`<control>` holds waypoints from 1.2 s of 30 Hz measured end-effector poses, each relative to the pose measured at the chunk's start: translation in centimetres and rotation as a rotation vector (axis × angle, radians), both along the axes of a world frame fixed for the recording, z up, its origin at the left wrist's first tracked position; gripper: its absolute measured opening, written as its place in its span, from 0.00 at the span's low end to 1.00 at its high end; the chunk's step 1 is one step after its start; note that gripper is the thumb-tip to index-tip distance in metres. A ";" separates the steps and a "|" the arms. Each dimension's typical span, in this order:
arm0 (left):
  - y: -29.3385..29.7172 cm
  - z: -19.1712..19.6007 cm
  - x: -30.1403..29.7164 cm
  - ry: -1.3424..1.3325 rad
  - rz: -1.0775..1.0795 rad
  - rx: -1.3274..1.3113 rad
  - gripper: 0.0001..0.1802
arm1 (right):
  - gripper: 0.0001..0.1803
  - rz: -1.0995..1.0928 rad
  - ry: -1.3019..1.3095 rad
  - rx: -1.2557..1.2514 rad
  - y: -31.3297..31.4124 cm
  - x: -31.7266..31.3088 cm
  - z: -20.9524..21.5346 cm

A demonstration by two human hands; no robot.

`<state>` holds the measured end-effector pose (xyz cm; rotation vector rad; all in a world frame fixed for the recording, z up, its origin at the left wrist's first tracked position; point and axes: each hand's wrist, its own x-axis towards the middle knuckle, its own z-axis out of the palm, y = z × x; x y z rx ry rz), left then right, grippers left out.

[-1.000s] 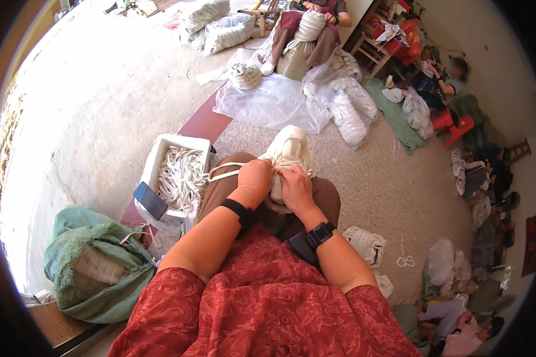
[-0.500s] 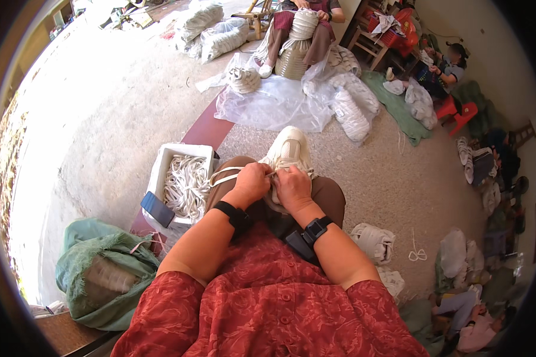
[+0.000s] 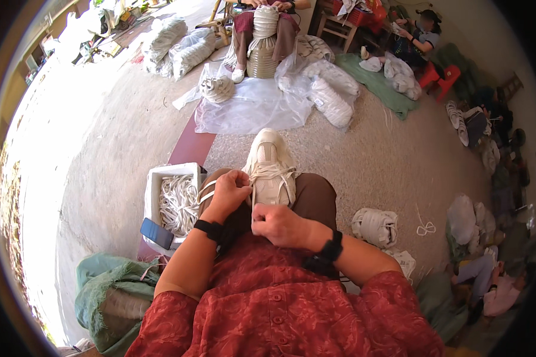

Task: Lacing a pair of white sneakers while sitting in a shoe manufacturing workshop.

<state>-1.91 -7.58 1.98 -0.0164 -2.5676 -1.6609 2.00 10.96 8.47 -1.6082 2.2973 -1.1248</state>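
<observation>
Harsh daylight floods in from the left, washing out the floor (image 3: 59, 137) there; the centre is sharp, and the fisheye rim bends and darkens.

Right fingers (image 3: 262, 221) hide lace (ends unseen).

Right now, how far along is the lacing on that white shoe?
The white shoe on the lap already has lace crossings over its upper part. In hand: the left hand pinches one lace end, and the right hand pulls the other toward the body. No knot shows yet. More white laces wait in the box.
</observation>
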 end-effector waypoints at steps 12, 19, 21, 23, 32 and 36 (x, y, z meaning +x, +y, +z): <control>8.3 3.8 -0.6 0.158 -0.270 -0.909 0.08 | 0.11 -0.177 -0.878 -0.430 5.4 1.7 0.6; -1.8 6.9 2.8 0.012 -0.188 -1.126 0.05 | 0.11 -0.742 -0.951 -0.903 17.1 0.6 -3.2; -8.5 7.0 5.4 -0.211 -0.021 -1.209 0.06 | 0.10 -0.882 -0.949 -1.013 22.7 0.9 -5.0; -14.4 4.9 8.9 -0.387 0.143 -1.287 0.03 | 0.09 -0.948 -0.977 -1.039 23.3 1.2 -5.6; -6.6 4.8 5.3 -0.083 0.109 -0.849 0.10 | 0.10 -0.892 -0.242 -0.103 9.0 -4.7 -5.3; -2.9 6.9 1.9 0.101 0.035 -0.748 0.11 | 0.13 -0.869 0.104 -0.029 6.3 -7.1 -5.5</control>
